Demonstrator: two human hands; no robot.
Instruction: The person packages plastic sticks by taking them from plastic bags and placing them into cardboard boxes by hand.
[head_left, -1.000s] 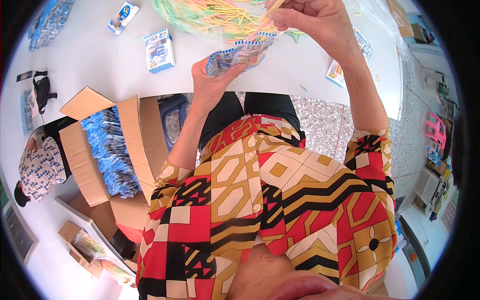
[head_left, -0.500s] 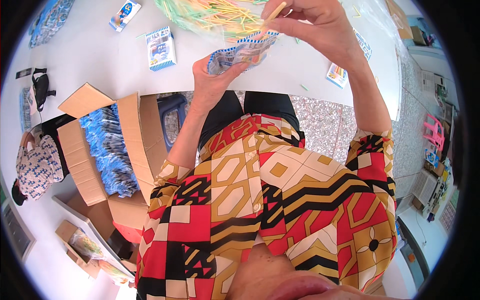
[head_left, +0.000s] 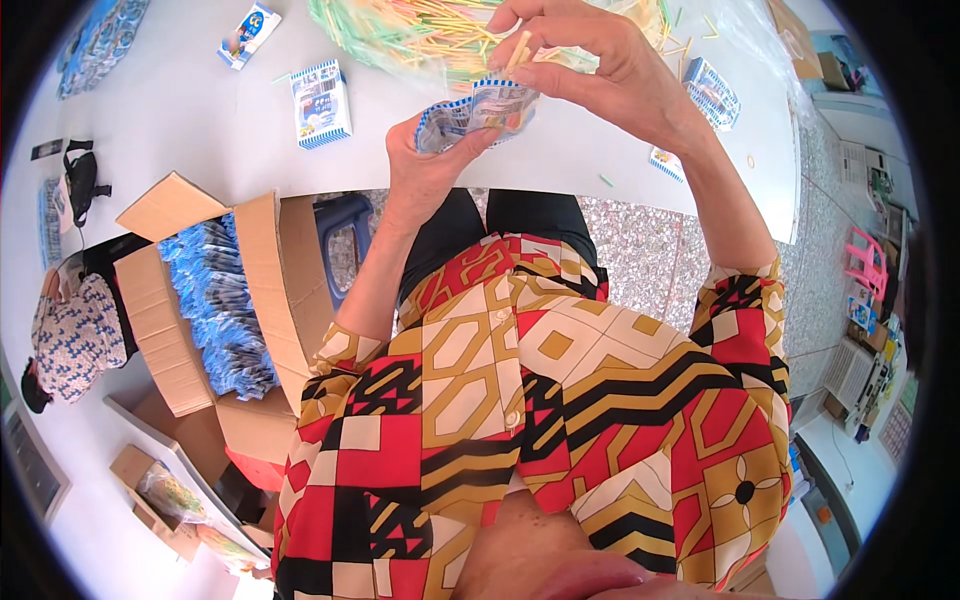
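Observation:
My left hand (head_left: 425,165) is closed on the lower part of a small blue-and-white printed packet (head_left: 505,108), its striped mouth turned up. Pinched between the thumb and fingers of my right hand (head_left: 610,80) are a few thin pale-yellow sticks (head_left: 521,48). Their lower ends meet the mouth of the packet; how deep they sit inside is hidden. Just beyond both hands lies a clear plastic bag (head_left: 375,50) spread open, with a heap of pink, yellow and green sticks (head_left: 430,30) in it.
Small blue-and-white packs lie on the white table, one (head_left: 321,105) left of my hands, another (head_left: 712,95) by my right wrist. An open cardboard box (head_left: 270,290) at my left holds many blue packets (head_left: 220,310). A blue stool (head_left: 335,235) and another person (head_left: 80,330) are beyond.
My right hand has moved left and slightly down, bringing the sticks lower to the packet's mouth. My left hand and the packet have stayed nearly in place.

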